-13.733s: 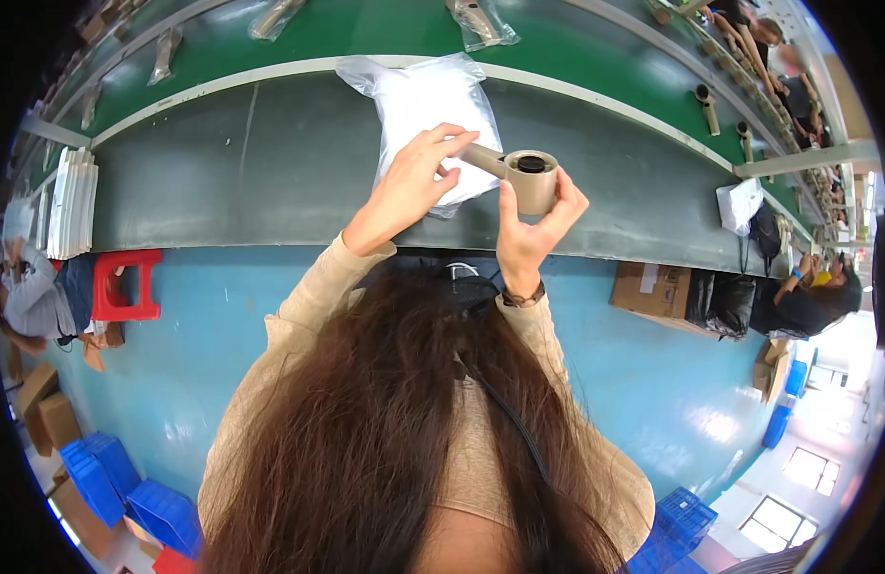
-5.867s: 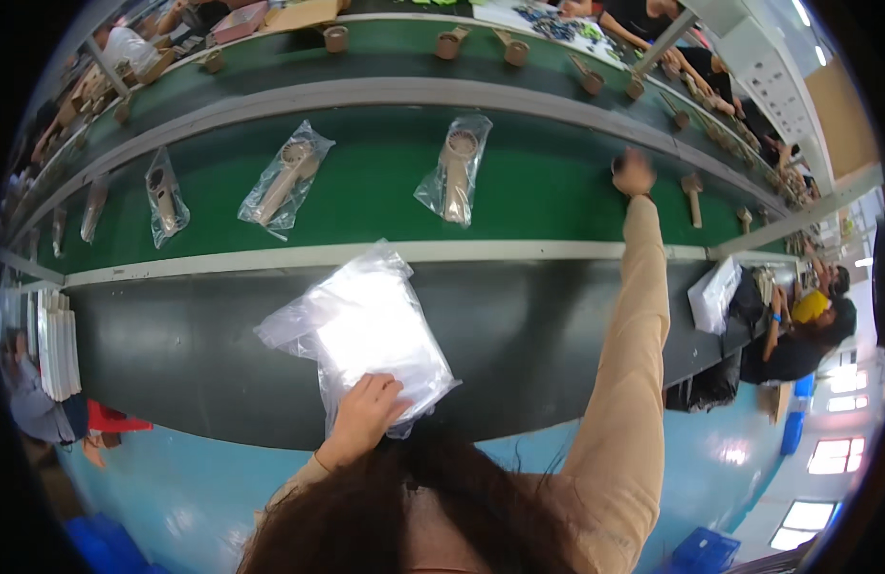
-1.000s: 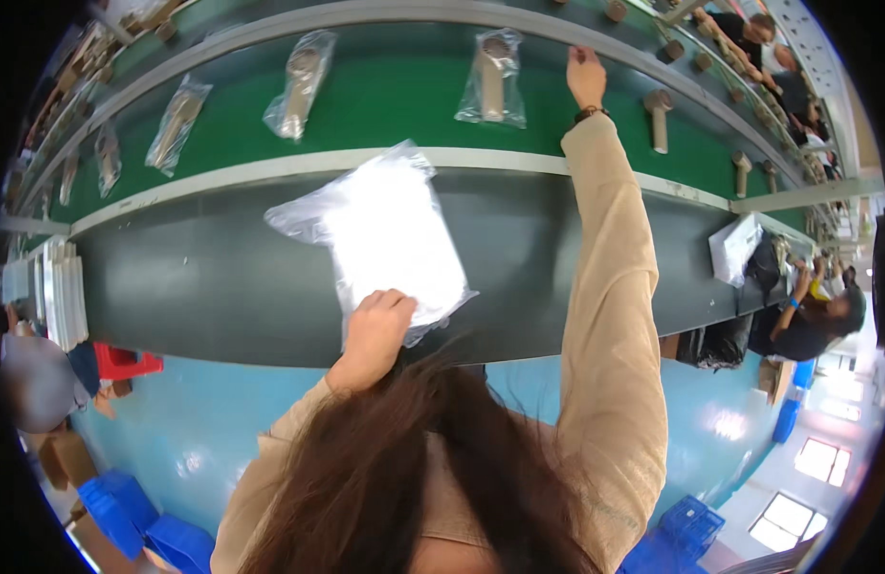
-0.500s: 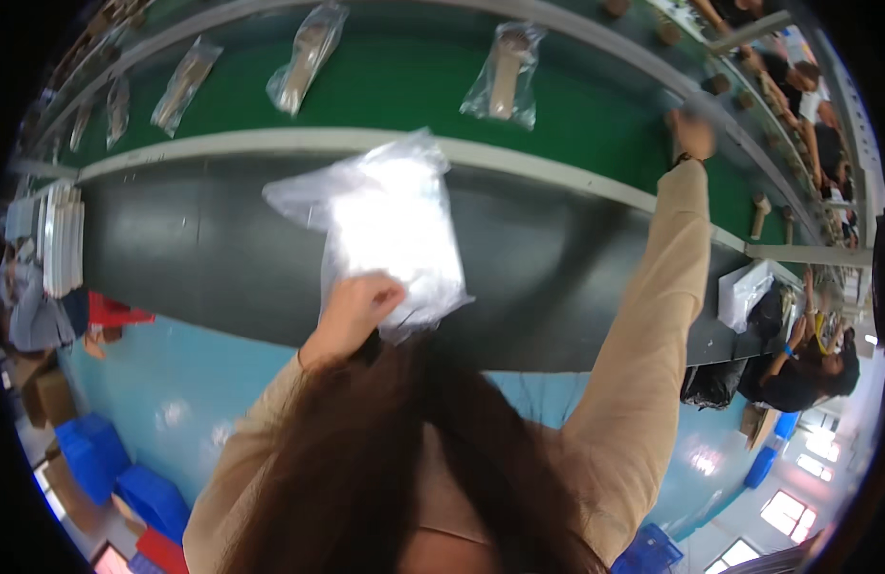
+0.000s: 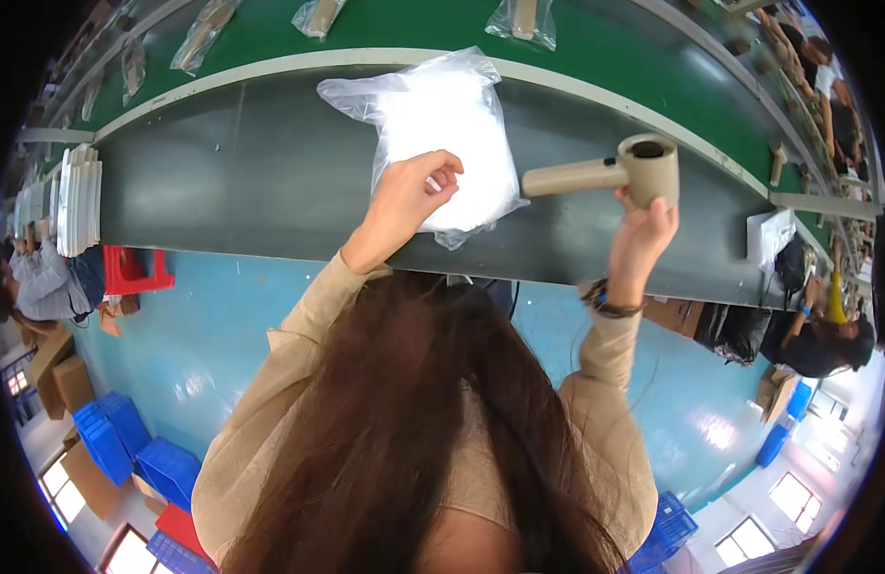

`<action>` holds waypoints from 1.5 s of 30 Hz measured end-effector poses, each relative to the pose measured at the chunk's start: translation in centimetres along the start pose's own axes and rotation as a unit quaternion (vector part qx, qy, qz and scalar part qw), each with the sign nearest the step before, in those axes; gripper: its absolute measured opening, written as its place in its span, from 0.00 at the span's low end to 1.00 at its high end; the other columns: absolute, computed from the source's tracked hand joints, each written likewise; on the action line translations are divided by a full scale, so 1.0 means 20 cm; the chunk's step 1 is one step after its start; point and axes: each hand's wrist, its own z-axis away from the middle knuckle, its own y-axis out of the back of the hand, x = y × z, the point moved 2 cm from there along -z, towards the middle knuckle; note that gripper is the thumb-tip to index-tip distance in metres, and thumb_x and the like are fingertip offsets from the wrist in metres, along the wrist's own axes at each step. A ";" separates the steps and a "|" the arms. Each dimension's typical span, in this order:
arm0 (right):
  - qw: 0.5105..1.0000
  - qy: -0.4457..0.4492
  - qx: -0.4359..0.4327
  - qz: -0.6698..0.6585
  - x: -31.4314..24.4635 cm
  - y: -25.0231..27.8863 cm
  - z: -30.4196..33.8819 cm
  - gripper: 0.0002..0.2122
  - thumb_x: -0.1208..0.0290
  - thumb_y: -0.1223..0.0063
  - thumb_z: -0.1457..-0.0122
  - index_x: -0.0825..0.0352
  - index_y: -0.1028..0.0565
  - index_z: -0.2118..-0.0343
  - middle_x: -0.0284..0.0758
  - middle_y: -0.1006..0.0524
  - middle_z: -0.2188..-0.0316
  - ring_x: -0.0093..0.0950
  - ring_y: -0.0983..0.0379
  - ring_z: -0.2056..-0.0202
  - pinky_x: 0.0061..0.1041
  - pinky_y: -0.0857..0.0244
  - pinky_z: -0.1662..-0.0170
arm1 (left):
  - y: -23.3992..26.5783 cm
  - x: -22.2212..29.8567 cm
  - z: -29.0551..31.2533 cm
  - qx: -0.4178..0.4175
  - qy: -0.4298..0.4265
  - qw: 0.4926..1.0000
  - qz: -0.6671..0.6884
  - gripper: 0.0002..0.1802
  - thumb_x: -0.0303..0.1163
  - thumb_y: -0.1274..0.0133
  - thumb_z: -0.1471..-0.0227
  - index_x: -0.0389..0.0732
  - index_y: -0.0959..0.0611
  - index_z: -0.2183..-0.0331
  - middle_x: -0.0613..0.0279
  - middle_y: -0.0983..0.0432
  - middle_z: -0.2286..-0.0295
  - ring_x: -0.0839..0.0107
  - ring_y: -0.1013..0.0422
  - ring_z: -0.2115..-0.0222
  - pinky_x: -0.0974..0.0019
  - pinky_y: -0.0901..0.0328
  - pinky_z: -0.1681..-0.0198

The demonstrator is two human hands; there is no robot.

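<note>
A beige hair dryer (image 5: 650,175) is in my right hand (image 5: 643,230), which grips its barrel from below. Its handle points left, and the dark round opening of the barrel faces up. My left hand (image 5: 411,199) lies over a stack of clear plastic bags (image 5: 481,143) on the dark worktable. Its fingers curl in toward the thumb; whether a bag's edge is pinched between them cannot be made out. The bags shine white under the light, with a loose corner sticking out at the upper left.
Beyond the pale rail, a green conveyor belt (image 5: 414,24) carries several bagged hair dryers (image 5: 320,17). White flat stacks (image 5: 79,201) stand at the table's left end, near a red stool (image 5: 136,273). Blue crates (image 5: 165,469) sit on the floor. Other people work at both sides.
My right hand has come back from the belt with a hair dryer and is now over the table. The view has shifted, and my left hand's fingers sit higher on the bags.
</note>
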 end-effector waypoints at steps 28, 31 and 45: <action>0.980 0.030 0.196 0.032 0.11 -0.11 0.59 0.26 0.58 0.47 0.43 0.72 0.37 0.48 0.42 0.28 0.57 0.32 0.26 0.62 0.25 0.28 0.62 | -0.05 -0.07 0.16 0.002 -0.013 0.994 -0.107 0.14 0.19 0.43 0.55 0.37 0.18 0.62 0.60 0.22 0.65 0.67 0.24 0.70 0.68 0.29 0.67; 0.979 0.069 0.187 0.035 0.11 -0.19 0.60 0.31 0.55 0.44 0.46 0.72 0.39 0.47 0.42 0.29 0.55 0.33 0.27 0.60 0.27 0.27 0.62 | -0.06 -0.04 0.14 0.003 -0.029 0.996 -0.082 0.19 0.16 0.42 0.58 0.38 0.18 0.59 0.59 0.23 0.64 0.67 0.25 0.69 0.68 0.28 0.66; 0.962 0.201 0.145 0.112 0.16 -0.36 0.63 0.37 0.55 0.39 0.53 0.72 0.43 0.47 0.45 0.31 0.54 0.34 0.27 0.61 0.30 0.25 0.65 | -0.02 0.08 0.13 0.015 -0.073 0.997 -0.017 0.28 0.10 0.43 0.61 0.39 0.20 0.54 0.58 0.26 0.58 0.68 0.26 0.64 0.72 0.25 0.65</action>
